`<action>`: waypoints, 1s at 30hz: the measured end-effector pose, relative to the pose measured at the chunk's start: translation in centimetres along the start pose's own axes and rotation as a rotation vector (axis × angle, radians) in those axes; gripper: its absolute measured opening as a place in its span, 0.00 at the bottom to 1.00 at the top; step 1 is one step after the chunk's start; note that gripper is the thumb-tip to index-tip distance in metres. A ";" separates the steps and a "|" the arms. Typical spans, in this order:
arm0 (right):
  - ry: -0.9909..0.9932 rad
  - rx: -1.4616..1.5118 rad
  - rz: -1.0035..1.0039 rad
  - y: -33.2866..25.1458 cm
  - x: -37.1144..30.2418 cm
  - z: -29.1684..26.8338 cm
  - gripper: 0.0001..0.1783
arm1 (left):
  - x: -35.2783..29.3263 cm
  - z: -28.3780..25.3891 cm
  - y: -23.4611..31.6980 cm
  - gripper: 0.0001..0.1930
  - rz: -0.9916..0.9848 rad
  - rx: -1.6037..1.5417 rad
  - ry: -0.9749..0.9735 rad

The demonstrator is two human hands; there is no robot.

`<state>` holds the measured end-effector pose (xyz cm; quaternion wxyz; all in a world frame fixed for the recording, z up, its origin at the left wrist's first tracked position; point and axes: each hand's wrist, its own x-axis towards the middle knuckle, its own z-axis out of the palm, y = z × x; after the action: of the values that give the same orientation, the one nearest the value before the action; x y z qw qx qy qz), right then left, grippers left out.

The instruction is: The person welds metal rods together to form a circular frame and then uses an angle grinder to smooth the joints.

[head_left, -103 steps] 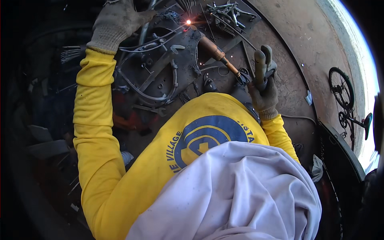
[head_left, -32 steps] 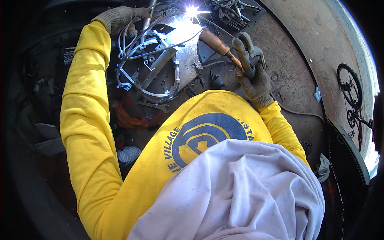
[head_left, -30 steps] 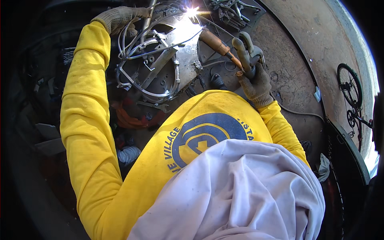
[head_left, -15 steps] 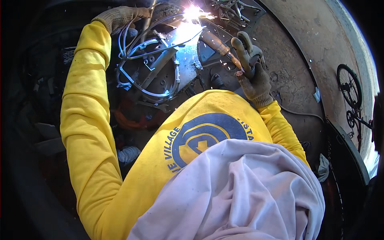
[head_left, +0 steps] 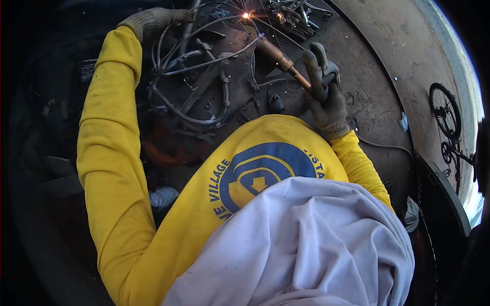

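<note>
My left hand [head_left: 155,23], in a knit work glove, is closed around a metal rod [head_left: 187,33] at the upper left. Beside it lies a framework of bent metal rods [head_left: 166,97], curved into loops. My right hand [head_left: 326,94], also gloved, is closed around a welding electrode holder [head_left: 278,56] with a copper-brown cylindrical body that narrows toward my fingers. Its far end points up and left toward a small glowing weld spot [head_left: 246,16] with a few sparks. Part of the holder's grip is hidden by my glove.
A heap of metal scraps and rods [head_left: 296,18] lies beyond the glow. A cable [head_left: 383,145] crosses the floor at right. Farther right stand a bicycle [head_left: 446,115] and a dark edged panel [head_left: 444,188]. A dark shoe [head_left: 276,103] shows below the holder.
The bright white arc and its blue-white glare have shrunk to a small orange glow. Fewer sparks fly. My right fingers have shifted slightly; my left hand stays on the rod.
</note>
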<state>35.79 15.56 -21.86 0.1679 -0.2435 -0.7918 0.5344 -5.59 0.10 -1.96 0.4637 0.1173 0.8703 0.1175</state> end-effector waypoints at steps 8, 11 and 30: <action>0.007 0.044 -0.021 -0.1 0.3 0.3 0.31 | 0.4 0.3 -0.6 0.28 0.028 0.006 0.076; 0.001 0.046 -0.007 -0.5 0.5 0.1 0.31 | 0.3 0.4 -0.1 0.28 -0.079 0.100 0.092; 0.008 0.046 -0.020 0.0 0.7 0.5 0.30 | 1.9 -0.1 -1.6 0.31 0.013 0.080 0.104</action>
<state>34.97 15.58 -22.03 0.1820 -0.2340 -0.7810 0.5496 -6.84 -0.82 -3.84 0.4118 0.1349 0.8965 0.0917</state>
